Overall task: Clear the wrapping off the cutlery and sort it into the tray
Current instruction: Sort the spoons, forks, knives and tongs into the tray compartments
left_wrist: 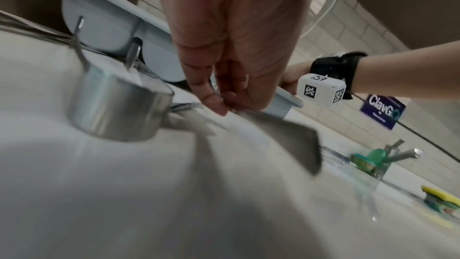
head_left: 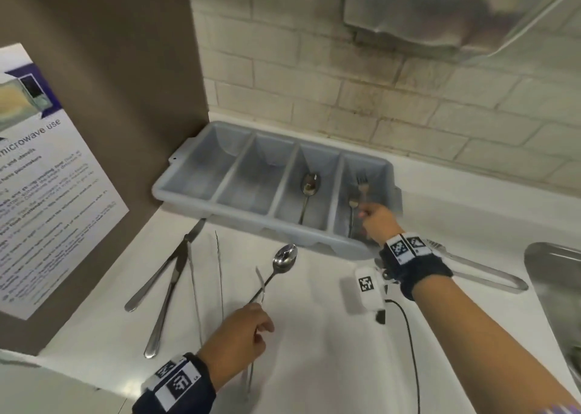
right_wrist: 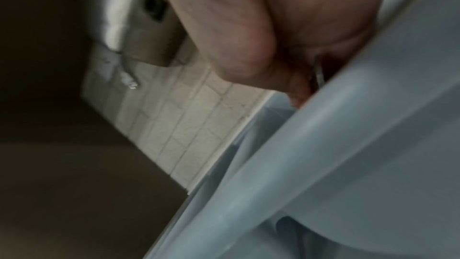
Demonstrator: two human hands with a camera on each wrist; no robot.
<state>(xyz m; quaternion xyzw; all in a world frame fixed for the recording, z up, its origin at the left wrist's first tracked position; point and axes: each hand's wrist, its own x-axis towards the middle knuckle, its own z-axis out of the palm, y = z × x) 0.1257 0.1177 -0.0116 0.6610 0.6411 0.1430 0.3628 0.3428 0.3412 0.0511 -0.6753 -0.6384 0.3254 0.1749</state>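
Head view: I am seeing my left hand point(head_left: 234, 338) pinching a spoon point(head_left: 276, 269) above the table point(head_left: 314, 350); my right hand point(head_left: 375, 222) is gripping a fork point(head_left: 361, 184) in the tray point(head_left: 220, 174)'s rightmost compartment.

Left wrist: fingers point(left_wrist: 214, 103) are pinching.

Right wrist: fingers point(right_wrist: 298, 86) are curling against the tray wall.
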